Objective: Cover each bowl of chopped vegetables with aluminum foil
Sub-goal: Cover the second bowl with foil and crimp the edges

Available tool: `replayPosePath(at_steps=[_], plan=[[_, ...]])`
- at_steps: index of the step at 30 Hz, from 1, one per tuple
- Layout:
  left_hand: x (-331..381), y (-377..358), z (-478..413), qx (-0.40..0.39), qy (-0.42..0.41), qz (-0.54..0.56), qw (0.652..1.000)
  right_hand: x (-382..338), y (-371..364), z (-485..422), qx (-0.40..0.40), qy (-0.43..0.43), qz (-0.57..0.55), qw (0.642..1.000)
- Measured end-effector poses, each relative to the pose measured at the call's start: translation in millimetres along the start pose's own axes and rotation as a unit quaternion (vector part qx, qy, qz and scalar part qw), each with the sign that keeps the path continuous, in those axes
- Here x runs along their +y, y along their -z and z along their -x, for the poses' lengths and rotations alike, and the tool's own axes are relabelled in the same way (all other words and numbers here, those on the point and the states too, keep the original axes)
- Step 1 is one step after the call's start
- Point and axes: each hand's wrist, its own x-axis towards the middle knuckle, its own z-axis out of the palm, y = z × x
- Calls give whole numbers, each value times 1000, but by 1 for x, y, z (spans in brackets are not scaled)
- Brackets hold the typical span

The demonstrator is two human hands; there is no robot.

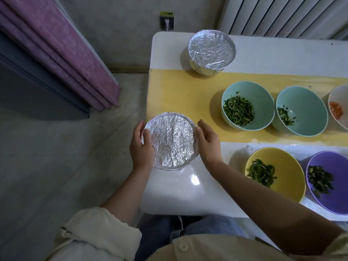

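The person holds the near covered bowl (pixel 172 141) at the left edge of the white table (pixel 188 185), where it partly overhangs the edge. Crinkled foil is stretched flat over its top and folded down round the rim. The left hand (pixel 142 146) grips the bowl's left side, with the thumb lying on the foil top and the fingers curled round the rim. The right hand (pixel 208 142) rests against the right side. Its fingers are nearly straight and relaxed and its thumb touches the rim, but it does not wrap round the bowl.

The far covered bowl (pixel 211 51) stands at the back of the table, its foil pressed down all round, half on the yellow cloth (pixel 178 95) that runs across the middle of the table.

Five bowls stand uncovered to the right. On the cloth, two teal bowls stand side by side and seem to touch. The left teal bowl (pixel 263 102) holds a heap of chopped green vegetables and the right teal bowl (pixel 308 113) holds only a few green bits. A white bowl (pixel 340 95) with orange pieces is cut off by the right edge of the view. Nearer the person, a yellow bowl (pixel 288 166) and a purple bowl (pixel 337 166) each hold dark green strips.

A purple curtain (pixel 56 44) hangs at the left, and a white radiator (pixel 282 16) stands behind the table.
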Motion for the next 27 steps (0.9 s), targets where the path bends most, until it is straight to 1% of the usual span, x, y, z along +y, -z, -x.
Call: replayPosePath(at_steps=[3, 6, 9, 12, 14, 18, 22, 24, 26, 27], plan=[[-5, -3, -5, 1, -13, -21, 1000, 3, -9, 4, 10, 7, 9, 1000], [-8, -5, -6, -3, -19, -34, 999, 0, -14, 6, 41, 44, 45, 997], [-6, -4, -6, -3, -24, -43, 999, -3, -8, 2, 18, 63, 82, 994], [-8, -6, -7, 4, -31, -36, 999, -12, -2, -9, -15, 51, 88, 995], [-6, -6, -7, -1, -31, -28, 999, -19, -2, -20, -20, 57, 75, 995], [-7, -6, -8, -13, -30, -22, 999, -20, -7, -28, -11, 128, 113, 985], [-4, -7, -7, -13, -25, -9, 1000, -22, -10, -26, -4, 152, 131, 980], [-2, -5, -7, -27, -12, 2, 1000, -27, -10, -28, -26, 133, 142, 981], [-3, -2, -9, -49, -3, 13, 999, -36, -7, -32, -58, 83, 126, 987], [-4, 0, -11, -60, 0, 18, 998, -39, -6, -35, -76, 74, 112, 988]])
